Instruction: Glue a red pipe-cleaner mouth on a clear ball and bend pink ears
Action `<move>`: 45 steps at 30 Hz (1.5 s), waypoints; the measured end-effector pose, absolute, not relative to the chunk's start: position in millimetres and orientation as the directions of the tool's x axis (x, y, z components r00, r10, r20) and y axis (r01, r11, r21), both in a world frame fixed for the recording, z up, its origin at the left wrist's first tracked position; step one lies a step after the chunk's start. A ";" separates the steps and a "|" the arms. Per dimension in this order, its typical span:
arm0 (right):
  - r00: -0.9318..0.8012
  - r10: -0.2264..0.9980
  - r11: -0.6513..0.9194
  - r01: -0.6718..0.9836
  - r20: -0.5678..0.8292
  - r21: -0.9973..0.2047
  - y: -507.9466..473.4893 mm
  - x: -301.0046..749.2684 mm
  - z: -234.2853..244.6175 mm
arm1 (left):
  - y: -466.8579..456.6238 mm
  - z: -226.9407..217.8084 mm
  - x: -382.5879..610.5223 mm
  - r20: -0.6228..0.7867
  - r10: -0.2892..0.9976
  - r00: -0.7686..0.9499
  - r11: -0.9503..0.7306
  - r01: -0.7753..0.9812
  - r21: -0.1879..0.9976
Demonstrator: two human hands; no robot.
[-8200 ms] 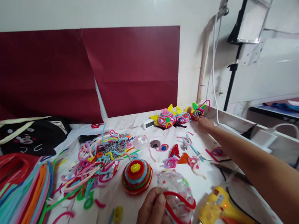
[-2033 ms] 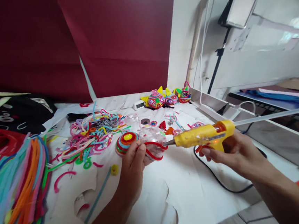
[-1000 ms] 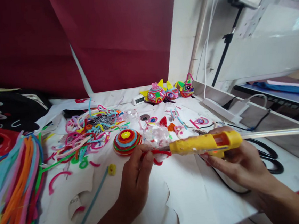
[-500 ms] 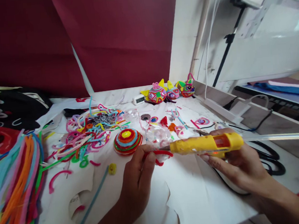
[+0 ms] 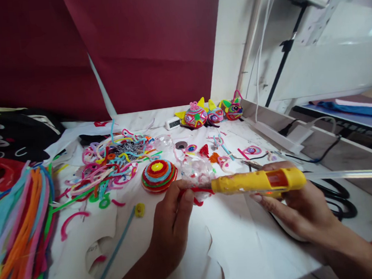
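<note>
A: Far L?
B: Bundle of fuzzy stems (image 5: 26, 210), prob. v. light + bendy. Next, a tangled pile (image 5: 110, 168) of bits, then a striped dome (image 5: 158, 174) just beside the L hand (image 5: 170, 223).
A: L hand holding?
B: Thumb + fingers pinched on a red stem (image 5: 198, 195), at the near side of the clear ball (image 5: 195, 167). Ball's just past the fingertips, over the worktop (image 5: 237, 241); can't tell if it touches.
A: Handling?
B: Ball looks like thin plastic: light, stiff, prob. slippery, could crack if squeezed. Hold it lightly by the edge. Stem's soft, prob. wire inside, so springy; pinch one end, fingers clear of the nozzle (image 5: 205, 184).
A: Hot?
B: Prob., the gun's lamp (image 5: 269, 192) is lit. Tip's right by the stem; contact unclear.
A: R side?
B: R hand (image 5: 305, 211) closed round the glue gun (image 5: 255, 181) grip. Trigger finger's hidden, can't tell if pressed. Gun's prob. heaviest here, rigid; handle only. Clear glue stick (image 5: 348, 174) juts out the back, prob. wobbly.
</note>
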State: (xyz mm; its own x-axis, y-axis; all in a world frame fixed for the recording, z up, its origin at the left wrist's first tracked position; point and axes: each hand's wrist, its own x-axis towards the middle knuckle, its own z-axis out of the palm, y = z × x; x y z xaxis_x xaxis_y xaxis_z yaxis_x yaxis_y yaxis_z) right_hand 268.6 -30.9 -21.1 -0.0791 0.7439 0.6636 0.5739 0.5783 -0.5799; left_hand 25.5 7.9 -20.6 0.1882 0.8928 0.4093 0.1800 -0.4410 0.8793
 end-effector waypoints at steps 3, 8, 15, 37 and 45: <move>-0.080 0.750 0.566 0.590 0.656 -0.576 -31.7 268.5 -20.9 | 6.6 -19.3 26.1 0.396 0.901 0.174 -0.426 0.193 0.884; -0.101 0.759 0.552 0.623 0.643 -0.555 -33.0 270.8 -21.9 | 7.2 -19.6 25.0 0.388 0.900 0.200 -0.428 0.235 0.872; -0.106 0.750 0.540 0.667 0.653 -0.512 -32.9 274.4 -25.0 | 7.1 -20.5 26.3 0.386 0.903 0.189 -0.422 0.221 0.879; -0.123 0.743 0.546 0.680 0.657 -0.490 -34.9 275.7 -20.5 | 7.4 -15.5 26.5 0.375 0.916 0.142 -0.396 0.169 0.902; -0.122 0.748 0.545 0.675 0.652 -0.498 -33.7 274.6 -23.1 | 7.3 -21.0 25.6 0.311 0.938 0.153 -0.325 0.072 0.943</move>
State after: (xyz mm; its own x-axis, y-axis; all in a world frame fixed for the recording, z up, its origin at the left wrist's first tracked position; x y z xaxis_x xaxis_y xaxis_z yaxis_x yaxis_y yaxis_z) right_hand 274.6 -33.7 -23.1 -0.1224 0.7478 0.6525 0.6751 0.5446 -0.4976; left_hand 25.6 7.3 -21.0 0.1534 0.9378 0.3113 0.0718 -0.3248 0.9431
